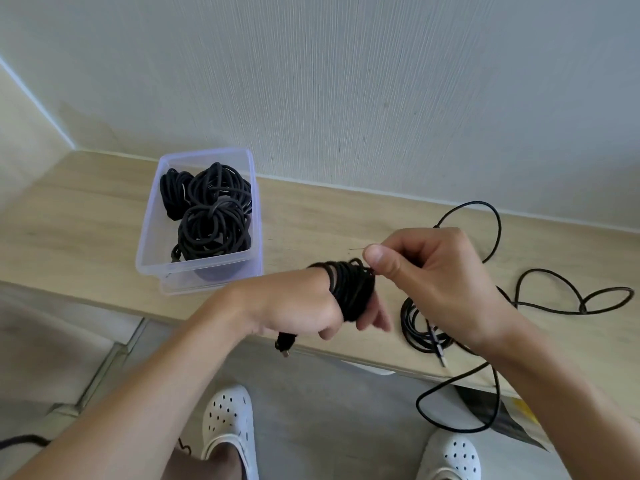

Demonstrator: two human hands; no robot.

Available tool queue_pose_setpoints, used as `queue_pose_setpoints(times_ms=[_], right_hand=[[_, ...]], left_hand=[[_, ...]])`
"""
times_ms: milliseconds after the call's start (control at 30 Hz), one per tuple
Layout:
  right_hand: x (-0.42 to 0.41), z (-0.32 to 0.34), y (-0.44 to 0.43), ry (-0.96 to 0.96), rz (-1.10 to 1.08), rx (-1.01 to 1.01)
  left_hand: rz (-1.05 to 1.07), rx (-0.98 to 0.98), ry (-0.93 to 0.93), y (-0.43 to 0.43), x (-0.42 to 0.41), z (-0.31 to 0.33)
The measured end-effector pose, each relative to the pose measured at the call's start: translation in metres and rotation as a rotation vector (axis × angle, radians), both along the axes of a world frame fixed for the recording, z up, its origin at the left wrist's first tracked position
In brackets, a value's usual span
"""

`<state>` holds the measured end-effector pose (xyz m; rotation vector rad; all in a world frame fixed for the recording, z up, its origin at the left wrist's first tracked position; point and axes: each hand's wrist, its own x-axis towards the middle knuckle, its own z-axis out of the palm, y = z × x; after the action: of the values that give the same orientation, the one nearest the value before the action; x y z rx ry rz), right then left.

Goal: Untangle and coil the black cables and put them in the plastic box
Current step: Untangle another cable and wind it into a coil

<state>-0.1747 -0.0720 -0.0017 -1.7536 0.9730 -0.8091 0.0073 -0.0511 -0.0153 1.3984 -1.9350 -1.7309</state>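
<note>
Coiled black cables (211, 209) in plastic box (149, 237); left hand (294, 303), right hand (433, 271) tight on another coil (353, 289)

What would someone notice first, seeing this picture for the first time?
Dead centre, a black cable is wound round the left hand while the right hand pinches its strand. Back left on the table, a clear plastic box holds coiled cables; loose cable sprawls at right.
</note>
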Motion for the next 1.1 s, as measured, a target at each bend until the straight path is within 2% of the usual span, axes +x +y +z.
queue_pose_setpoints(times_ms=[67,167,267,367,467,500,567,667,767,900,1100], right_hand=[[0.001,-0.002,-0.003,-0.006,-0.036,-0.013],[0.003,-0.009,-0.007,-0.055,-0.022,-0.028],[0.004,-0.012,-0.009,-0.075,-0.003,0.004],[0.005,-0.019,-0.010,-0.050,0.034,0.039],[0.007,-0.027,-0.007,0.053,0.086,0.030],[0.008,-0.028,-0.005,0.085,0.096,0.041],[0.007,-0.029,-0.003,0.161,0.098,0.042],[0.007,-0.026,-0.001,0.212,0.025,-0.004],[0.009,-0.022,0.005,0.121,-0.059,-0.015],[0.012,-0.020,0.014,-0.025,-0.086,-0.032],[0.015,-0.027,0.011,0.014,-0.096,-0.280]], left_hand=[[-0.115,0.094,0.122,0.002,-0.002,0.003],[-0.182,0.125,0.354,0.004,-0.005,0.005],[-0.150,0.169,0.719,0.005,-0.013,0.002],[0.000,0.168,1.074,0.004,-0.014,0.001],[0.296,0.286,1.335,-0.005,-0.004,0.003],[0.410,0.296,1.362,-0.008,-0.001,0.003],[0.594,0.235,1.285,-0.011,0.001,0.003],[0.738,0.183,1.182,-0.011,-0.003,0.002],[0.801,0.161,1.093,-0.010,-0.007,0.003],[0.856,0.204,1.075,-0.010,-0.014,-0.001],[0.862,0.260,1.055,-0.011,-0.024,-0.002]])
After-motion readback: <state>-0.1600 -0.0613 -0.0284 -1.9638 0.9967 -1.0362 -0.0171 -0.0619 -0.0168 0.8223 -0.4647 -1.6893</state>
